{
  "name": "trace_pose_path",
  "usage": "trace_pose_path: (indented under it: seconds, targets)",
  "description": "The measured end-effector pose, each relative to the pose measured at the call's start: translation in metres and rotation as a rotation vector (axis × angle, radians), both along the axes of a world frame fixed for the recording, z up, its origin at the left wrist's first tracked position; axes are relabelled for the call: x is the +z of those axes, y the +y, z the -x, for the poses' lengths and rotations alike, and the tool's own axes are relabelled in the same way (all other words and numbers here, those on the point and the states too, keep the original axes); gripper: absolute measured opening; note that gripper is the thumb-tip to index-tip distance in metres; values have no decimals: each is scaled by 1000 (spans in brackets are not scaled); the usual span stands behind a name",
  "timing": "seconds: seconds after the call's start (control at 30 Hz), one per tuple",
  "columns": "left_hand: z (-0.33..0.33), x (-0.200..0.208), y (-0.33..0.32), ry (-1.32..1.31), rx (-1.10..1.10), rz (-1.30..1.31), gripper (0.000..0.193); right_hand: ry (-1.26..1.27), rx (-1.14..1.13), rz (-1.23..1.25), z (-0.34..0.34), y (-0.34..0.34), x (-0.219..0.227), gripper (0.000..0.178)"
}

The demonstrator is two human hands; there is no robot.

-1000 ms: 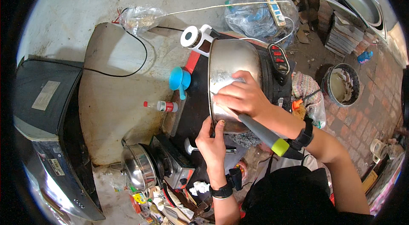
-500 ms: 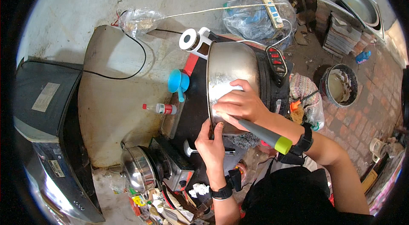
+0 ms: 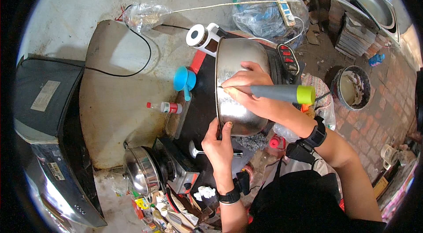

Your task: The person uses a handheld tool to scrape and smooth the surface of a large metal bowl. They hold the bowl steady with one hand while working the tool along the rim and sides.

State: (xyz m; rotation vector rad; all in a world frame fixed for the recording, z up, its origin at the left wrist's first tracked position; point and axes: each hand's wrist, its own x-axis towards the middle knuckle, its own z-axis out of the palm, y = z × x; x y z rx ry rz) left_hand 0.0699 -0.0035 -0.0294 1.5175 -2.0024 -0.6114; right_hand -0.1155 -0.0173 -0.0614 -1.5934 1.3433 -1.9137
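A dented silvery metal basin is tipped on its side over a black surface, its rim toward the left. My left hand pinches the basin's near rim, thumb on the outer wall. My right hand is closed round a tool with a grey handle and lime-green end. The handle lies nearly level and points right. A thin dark working end shows at my fingertips, against the basin's wall by the rim; its exact kind I cannot tell.
Left of the basin are a blue dipper, a red-capped bottle and a white-lidded jug. A black induction-style cooker with red switches adjoins it at right. A lidded pot stands lower left, a bucket at right.
My right hand has moved up along the basin wall. The tool's handle has swung from slanting down to nearly level. My left hand keeps its hold on the rim.
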Motion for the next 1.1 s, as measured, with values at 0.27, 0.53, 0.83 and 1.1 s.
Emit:
trace_pose_path:
  seconds: [0.27,0.53,0.83,1.1]
  targets:
    - [1,-1,0,22,22,-21,28,-4,36,-32,2,0,1,7]
    - [0,-3,0,15,8,-11,27,23,85,-35,5,1,-2,7]
    - [-1,-2,1,6,16,-17,28,36,59,-28,3,3,-2,8]
    - [0,-5,-2,66,12,-14,28,38,42,40,3,2,-1,7]
